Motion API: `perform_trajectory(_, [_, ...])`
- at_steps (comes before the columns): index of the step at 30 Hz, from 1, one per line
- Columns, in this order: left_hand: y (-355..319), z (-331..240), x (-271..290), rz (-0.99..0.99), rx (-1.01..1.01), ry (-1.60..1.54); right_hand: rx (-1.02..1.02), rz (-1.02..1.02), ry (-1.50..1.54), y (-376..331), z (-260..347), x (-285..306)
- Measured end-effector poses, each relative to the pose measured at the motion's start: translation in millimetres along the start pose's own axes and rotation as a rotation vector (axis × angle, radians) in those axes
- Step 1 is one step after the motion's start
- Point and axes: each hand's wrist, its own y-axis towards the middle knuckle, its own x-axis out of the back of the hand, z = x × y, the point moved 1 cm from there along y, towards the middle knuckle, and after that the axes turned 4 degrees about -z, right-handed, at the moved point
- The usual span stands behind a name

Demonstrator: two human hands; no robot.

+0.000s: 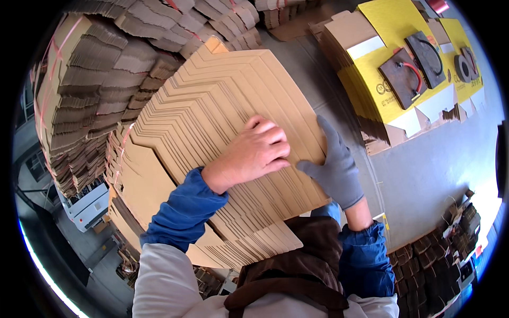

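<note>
The fanned stack of flat cardboard blanks [212, 132] lies tilted before us, with bundled stacks on its far left. Our bare left hand [254, 151] presses on its top sheet, fingers curled. Our gloved right hand [334, 167] grips its right edge, thumb on top, fingers spread along the edge.

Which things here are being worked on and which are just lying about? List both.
In hand: fanned stack of flat cardboard blanks; left hand, bare, pressed flat on it; right hand, grey-gloved, at its right edge.

Lying about: bundled cardboard stacks; yellow printed sheets; dark metal weights on them.
</note>
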Motion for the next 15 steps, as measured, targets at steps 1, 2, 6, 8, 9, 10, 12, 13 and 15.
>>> perform_trajectory(1, [-0.3,-1.2,-0.6,-0.005,-0.004,0.008,-0.009,0.005,-0.008,-0.9,0.4,0.9])
perform_trajectory(2, [0.0,-1.0,0.5,0.001,-0.001,0.002,-0.008,0.0,-0.017,-0.3,-0.4,0.4])
perform_trajectory(6, [0.1,-0.1,-1.2,0.006,0.004,0.006,-0.008,-0.007,-0.023,-1.2,-5.1,-1.5])
perform_trajectory(8, [-0.5,0.5,-2.5,0.016,0.019,0.005,-0.028,0.003,-0.027,-1.2,-5.2,-1.9])
perform_trajectory(9, [-1.2,0.9,-3.3,0.017,0.02,0.004,-0.046,0.012,-0.036,-1.0,-4.1,-1.5])
perform_trajectory(10, [-2.1,1.4,-4.6,0.018,0.022,0.003,-0.064,0.021,-0.045,-1.4,-3.7,-1.2])
perform_trajectory(12, [-2.1,0.6,-1.3,-0.008,0.019,0.023,-0.043,0.014,-0.042,0.0,-0.7,0.0])
perform_trajectory(13, [-2.7,-3.8,-3.5,-0.031,0.015,0.034,-0.031,0.011,-0.041,-0.7,0.9,0.9])
perform_trajectory(15, [-2.5,-5.2,0.3,-0.06,0.023,0.075,0.054,-0.054,-0.192,-3.7,8.2,1.9])
